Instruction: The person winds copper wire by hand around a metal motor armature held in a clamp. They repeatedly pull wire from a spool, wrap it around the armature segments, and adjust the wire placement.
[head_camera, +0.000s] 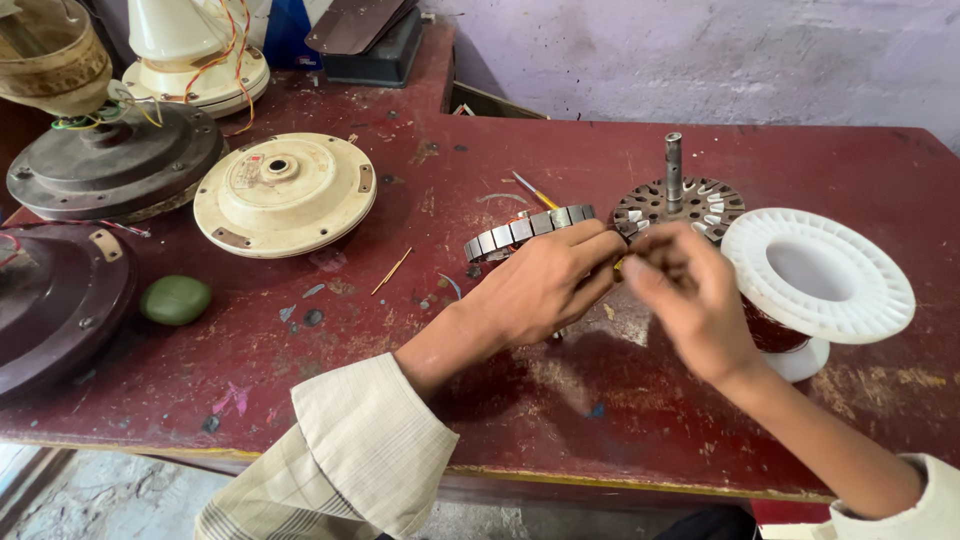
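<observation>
My left hand (545, 285) is closed around a ring-shaped metal stator core (520, 231), holding it just above the dark red table (560, 400). My right hand (690, 300) is blurred and meets the left one at the ring's right edge, fingers pinched on something small that I cannot make out. Just behind my hands lies a slotted round metal core with an upright steel shaft (675, 195). A white plastic spool (820, 275) wound with reddish copper wire stands to the right, touching distance from my right hand.
A cream round fan cover (285, 193) lies at left centre, with a dark motor housing (115, 165) and another cream fan body (190, 55) behind it. A green oval lump (175, 299) and a dark brown cover (55, 310) sit at far left. A small screwdriver (535, 190) lies behind the ring.
</observation>
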